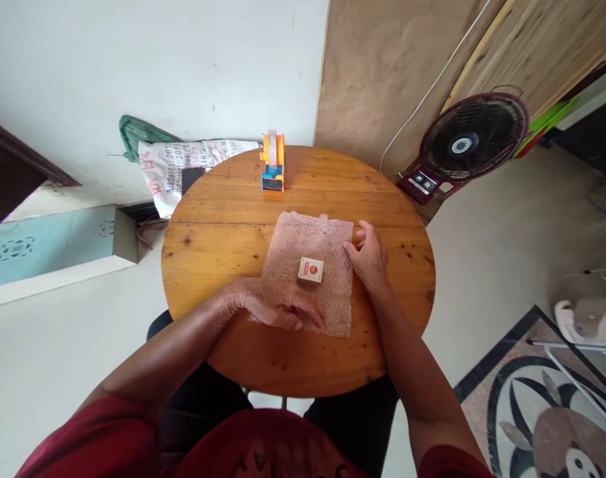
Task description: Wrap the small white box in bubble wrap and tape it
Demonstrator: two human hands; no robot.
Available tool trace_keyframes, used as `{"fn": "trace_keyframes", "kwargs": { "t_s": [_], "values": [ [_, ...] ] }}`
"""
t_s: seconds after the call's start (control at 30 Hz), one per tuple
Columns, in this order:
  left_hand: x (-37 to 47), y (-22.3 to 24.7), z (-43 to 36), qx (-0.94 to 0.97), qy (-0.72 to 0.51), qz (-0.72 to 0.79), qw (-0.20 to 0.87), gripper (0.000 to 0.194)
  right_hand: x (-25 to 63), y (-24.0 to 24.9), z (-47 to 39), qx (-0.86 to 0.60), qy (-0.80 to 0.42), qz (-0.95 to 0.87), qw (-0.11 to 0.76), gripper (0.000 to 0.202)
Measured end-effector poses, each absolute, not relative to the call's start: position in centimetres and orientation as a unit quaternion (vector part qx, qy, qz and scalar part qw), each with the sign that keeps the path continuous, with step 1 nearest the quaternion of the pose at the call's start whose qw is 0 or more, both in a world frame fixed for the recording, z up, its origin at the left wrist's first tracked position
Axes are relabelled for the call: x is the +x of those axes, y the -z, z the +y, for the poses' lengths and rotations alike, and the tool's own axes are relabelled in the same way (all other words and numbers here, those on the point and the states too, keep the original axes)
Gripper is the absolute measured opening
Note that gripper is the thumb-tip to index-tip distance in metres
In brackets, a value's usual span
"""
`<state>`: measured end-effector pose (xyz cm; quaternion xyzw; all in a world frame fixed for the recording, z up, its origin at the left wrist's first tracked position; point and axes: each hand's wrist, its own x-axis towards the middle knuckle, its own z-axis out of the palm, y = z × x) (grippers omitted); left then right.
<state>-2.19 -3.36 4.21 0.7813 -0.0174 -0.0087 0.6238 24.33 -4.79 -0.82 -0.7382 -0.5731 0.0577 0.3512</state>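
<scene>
- Your left hand (277,303), fingers loose, lies over the near wrap (303,236), likely steadying it
- Your right hand (370,259), fingers parted, at its right edge
- Box (310,270) mid-wrap, probably weighting it

Count at the table: bare hands, two, one left hand (283,304) and one right hand (370,259); short dark-red sleeves, two, the left one (101,435) and the right one (449,461). Round brown wooden table (213,265), one. Clear, pinkish-looking bubble-wrap sheet (307,236), one. Small white box with red print (311,270), one. Orange-and-blue plastic tape dispenser (273,178), one, carrying one tape roll (273,147). Dark-red round fan (462,144), one. Thin white cord (422,99), one. White printed sack (160,169), one.
</scene>
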Motion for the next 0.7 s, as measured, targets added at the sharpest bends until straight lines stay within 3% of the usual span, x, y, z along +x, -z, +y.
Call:
{"fn": "trace_keyframes", "kwargs": {
  "t_s": [0.33, 0.7],
  "values": [
    [-0.9, -3.8, -5.0, 0.796, -0.077, -0.01, 0.6, 0.041, 23.8, 0.9, -4.5, -0.736, -0.026, -0.607, 0.297, 0.041],
    [1.1, -0.9, -7.2, 0.927, -0.182, -0.032, 0.325, 0.043, 23.8, 1.0, -4.5, -0.736, -0.01, -0.607, 0.299, 0.039]
  ]
}}
